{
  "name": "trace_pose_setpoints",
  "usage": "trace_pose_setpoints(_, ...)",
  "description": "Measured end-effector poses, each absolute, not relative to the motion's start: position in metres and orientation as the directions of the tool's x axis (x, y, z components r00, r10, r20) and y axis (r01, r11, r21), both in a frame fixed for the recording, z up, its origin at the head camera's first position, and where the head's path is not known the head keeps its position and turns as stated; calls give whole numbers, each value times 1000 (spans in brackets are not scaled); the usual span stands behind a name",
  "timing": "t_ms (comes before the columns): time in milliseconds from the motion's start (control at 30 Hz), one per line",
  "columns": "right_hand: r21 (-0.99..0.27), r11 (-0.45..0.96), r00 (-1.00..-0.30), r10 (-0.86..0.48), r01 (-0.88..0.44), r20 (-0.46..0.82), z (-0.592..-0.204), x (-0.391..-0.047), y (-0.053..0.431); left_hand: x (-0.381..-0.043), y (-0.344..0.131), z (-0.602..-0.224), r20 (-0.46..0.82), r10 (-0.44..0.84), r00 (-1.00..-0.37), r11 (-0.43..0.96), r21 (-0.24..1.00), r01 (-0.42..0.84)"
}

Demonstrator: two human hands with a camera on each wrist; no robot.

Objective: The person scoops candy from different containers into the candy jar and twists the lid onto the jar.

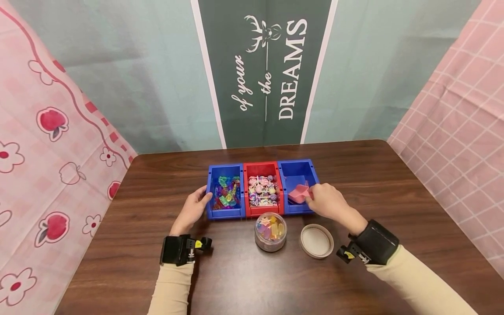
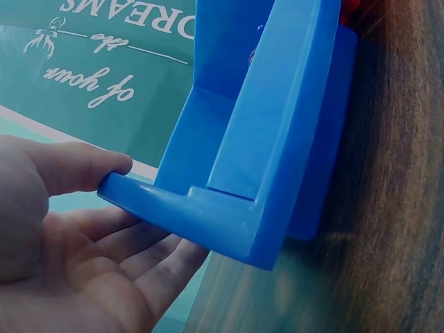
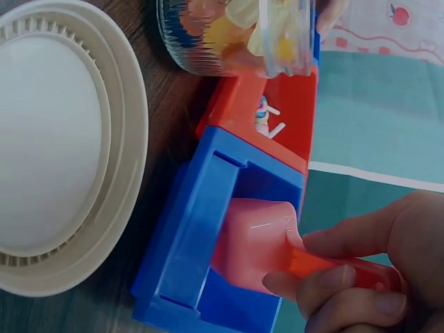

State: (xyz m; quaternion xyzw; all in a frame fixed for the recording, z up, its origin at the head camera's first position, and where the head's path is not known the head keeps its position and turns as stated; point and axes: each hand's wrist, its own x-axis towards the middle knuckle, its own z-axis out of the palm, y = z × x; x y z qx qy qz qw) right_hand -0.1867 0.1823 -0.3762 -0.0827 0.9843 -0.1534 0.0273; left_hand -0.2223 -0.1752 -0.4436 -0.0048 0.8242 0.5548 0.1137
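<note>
A pink scoop is in my right hand, its handle gripped between thumb and fingers. The scoop's cup is down inside the right blue bin; what lies in the cup is hidden. My left hand holds the side wall of the left blue bin, thumb on the rim and fingers along the outside. Colourful translucent pieces lie in that bin. Between the blue bins sits a red bin with lollipop-like pieces.
In front of the bins stands a clear jar with pastel popsicle-shaped and star-shaped pieces. To its right lies a round white lid on the brown wooden table. Printed cloths hang around the table.
</note>
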Motion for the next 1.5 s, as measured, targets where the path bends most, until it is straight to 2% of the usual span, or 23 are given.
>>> trace_pose_setpoints(533,-287,950,-993,-118,-119,21,-393,-206,170,-221,-174,-441,-186,118,-976,391,912,-126)
trace_pose_setpoints(933,-284,957,-993,-33,-64,111,-408,-208,168,-222,-174,-440,-194,117,-974,383,913,-136)
trace_pose_setpoints(1067,-301,952,-997,-39,-56,62,-404,-211,173,-222,-174,-440,-198,116,-973,387,911,-139)
trace_pose_setpoints(1300,-317,948,-993,-57,-22,-100,-393,-217,186,-222,-175,-440,-202,124,-972,391,910,-139)
trace_pose_setpoints(1500,-335,942,-991,-64,-20,-121,-394,-220,185,-221,-175,-440,-208,126,-970,389,910,-145)
